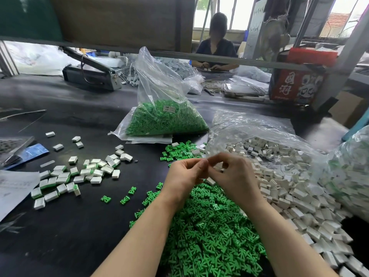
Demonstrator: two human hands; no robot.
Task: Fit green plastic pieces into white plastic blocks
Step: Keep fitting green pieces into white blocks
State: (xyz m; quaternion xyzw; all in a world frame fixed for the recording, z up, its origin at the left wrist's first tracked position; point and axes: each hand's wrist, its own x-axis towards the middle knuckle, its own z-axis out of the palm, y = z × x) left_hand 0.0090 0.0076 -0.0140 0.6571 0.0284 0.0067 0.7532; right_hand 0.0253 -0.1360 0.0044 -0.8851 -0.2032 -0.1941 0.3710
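Wide black work table (pixel 83 226) fills the view, with its biggest bare stretch at lower left, running from the near edge up past the left forearm. On the right, a sprawling heap of small white rectangular plastic blocks (pixel 295 188) spills out of a crumpled clear bag and runs down to the lower right corner. Beside it, front and centre, a dense pile of flat green plastic pieces (pixel 209 232) reaches the bottom edge and touches the white heap along its right side. Behind, a tall clear plastic bag of green pieces (pixel 165 116) stands at mid-table, with dark open surface to its left. Over on the left, a loose scatter of assembled white blocks showing green edges (pixel 67 176) lies well apart from the green pile, with a bare lane between them holding only a few stray green pieces (pixel 125 199).

Above the green pile, both hands meet. The left hand (pixel 184 176) has its fingers curled in, thumb and fingertips pinched together. The right hand (pixel 232 172) is curled too, fingertips pressed against the left's. A sliver of white block (pixel 211 181) shows under them; which hand grips it, I cannot tell.
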